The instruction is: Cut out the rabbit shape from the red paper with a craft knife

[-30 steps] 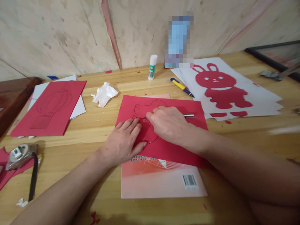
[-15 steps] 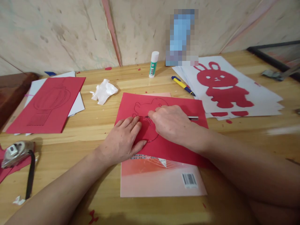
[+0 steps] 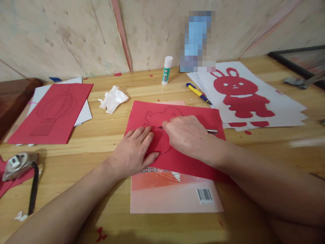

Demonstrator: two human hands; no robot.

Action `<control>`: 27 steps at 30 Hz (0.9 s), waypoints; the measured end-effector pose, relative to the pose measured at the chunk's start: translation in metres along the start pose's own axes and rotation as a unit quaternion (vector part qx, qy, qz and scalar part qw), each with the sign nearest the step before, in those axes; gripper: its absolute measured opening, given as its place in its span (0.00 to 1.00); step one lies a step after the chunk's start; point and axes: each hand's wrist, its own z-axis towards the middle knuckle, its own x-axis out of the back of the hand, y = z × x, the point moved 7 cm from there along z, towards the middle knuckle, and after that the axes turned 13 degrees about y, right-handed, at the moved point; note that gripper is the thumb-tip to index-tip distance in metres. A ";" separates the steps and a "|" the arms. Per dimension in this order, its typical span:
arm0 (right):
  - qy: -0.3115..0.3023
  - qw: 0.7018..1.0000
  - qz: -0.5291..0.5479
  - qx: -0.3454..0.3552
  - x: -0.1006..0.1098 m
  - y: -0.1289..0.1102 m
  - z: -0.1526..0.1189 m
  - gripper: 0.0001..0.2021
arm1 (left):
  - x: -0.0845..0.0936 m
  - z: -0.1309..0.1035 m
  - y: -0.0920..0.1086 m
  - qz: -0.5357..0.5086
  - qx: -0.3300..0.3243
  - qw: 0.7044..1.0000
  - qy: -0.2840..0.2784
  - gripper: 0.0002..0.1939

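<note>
A red paper sheet with a pencilled animal outline lies on a pink booklet at the middle of the wooden table. My left hand presses flat on the sheet's left part, fingers spread. My right hand is closed around a thin metal craft knife; its tip touches the drawn line just right of my left fingertips, and its silver end sticks out to the right.
A second red sheet with a lantern drawing lies at the left on white paper. Crumpled tissue, a glue stick and a blue-yellow pen sit behind. White sheets with a red rabbit cut-out lie at the right. A tape dispenser is at the left edge.
My right hand with the knife has slid slightly to the right along the outline. My left hand has stayed pressed on the sheet.
</note>
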 end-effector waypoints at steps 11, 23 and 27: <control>-0.010 1.000 -0.005 0.001 0.000 0.001 -0.002 0.15 | -0.001 -0.001 0.000 0.007 0.000 1.000 -0.011 0.27; -0.013 1.000 0.004 -0.009 0.000 0.002 -0.003 0.14 | -0.002 -0.001 0.000 0.008 -0.001 1.000 -0.009 0.28; -0.006 1.000 0.013 -0.010 -0.001 0.004 -0.002 0.12 | -0.001 -0.001 -0.001 0.001 0.002 1.000 -0.006 0.27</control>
